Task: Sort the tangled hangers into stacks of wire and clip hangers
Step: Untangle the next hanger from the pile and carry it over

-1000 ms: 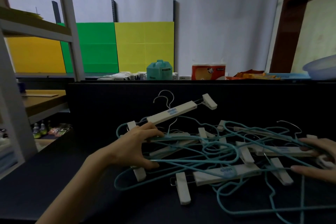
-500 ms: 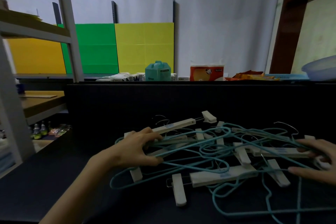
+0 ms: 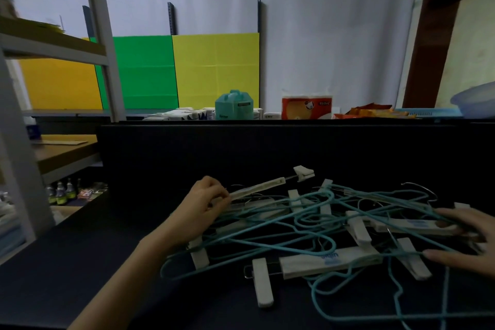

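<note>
Tangled pile [image 3: 308, 225] mid-table [image 3: 80, 276]. Left hand [image 3: 203, 203], pile's 9 o'clock, grasps top clip hanger [image 3: 257, 189]. Right hand [image 3: 466, 241], 3 o'clock, lies over pile; grip unclear. Recommended: lift clip hanger slowly toward 11 o'clock, pin pile, unhook teal wire hangers [image 3: 332, 195].

The bare left forearm [image 3: 139, 262] runs in from seven o'clock toward one. The left hand [image 3: 203, 203] is knuckles-up, fingers curled round a clip hanger [image 3: 257, 188]. At three o'clock the right hand [image 3: 466, 238] lies flat, its fingers straight, spread and pointing toward nine.
</note>
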Motion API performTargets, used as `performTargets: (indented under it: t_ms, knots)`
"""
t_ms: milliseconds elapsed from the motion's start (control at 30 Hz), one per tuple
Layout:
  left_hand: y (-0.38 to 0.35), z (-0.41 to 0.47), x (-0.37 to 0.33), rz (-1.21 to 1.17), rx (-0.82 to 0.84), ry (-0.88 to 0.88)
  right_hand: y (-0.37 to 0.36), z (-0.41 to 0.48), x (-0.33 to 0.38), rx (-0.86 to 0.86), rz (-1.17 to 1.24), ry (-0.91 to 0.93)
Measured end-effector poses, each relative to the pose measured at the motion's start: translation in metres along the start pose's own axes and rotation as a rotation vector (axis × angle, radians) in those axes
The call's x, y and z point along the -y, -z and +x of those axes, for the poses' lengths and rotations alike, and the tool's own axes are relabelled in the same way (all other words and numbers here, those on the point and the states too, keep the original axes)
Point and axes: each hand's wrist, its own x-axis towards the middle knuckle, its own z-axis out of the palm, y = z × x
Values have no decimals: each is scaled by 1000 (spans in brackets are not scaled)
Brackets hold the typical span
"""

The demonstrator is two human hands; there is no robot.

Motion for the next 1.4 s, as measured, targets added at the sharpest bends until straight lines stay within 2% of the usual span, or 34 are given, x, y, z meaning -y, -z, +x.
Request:
performTargets:
  t_ms: [67, 167, 300, 433, 567, 700, 1033, 1233, 1400]
  knots:
    - [-1, 11, 6, 120, 43, 113, -1, 0, 0, 6, 17, 0]
    - [-1, 29, 12, 273, 223, 264, 0, 0, -7, 20, 32, -14]
    - [0, 42, 14, 265, 303, 246, 0, 1, -33, 68, 8, -64]
    - [12, 42, 11, 144, 178, 173, 3, -2, -54, 118, -11, -105]
    - [28, 44, -5, 175, -28, 43, 16, -15, -48, 119, -13, -145]
    - [34, 44, -28, 182, -115, -81, 32, -35, -23, 75, 0, -139]
    - [-19, 60, -131, 233, -163, -331, 103, -90, 7, 11, 14, -191]
    - [-80, 78, -222, 193, -148, -425, 160, -132, -40, 90, -44, -300]
    - [-141, 86, -307, 142, -137, -481, 207, -167, -101, 95, -81, -296]
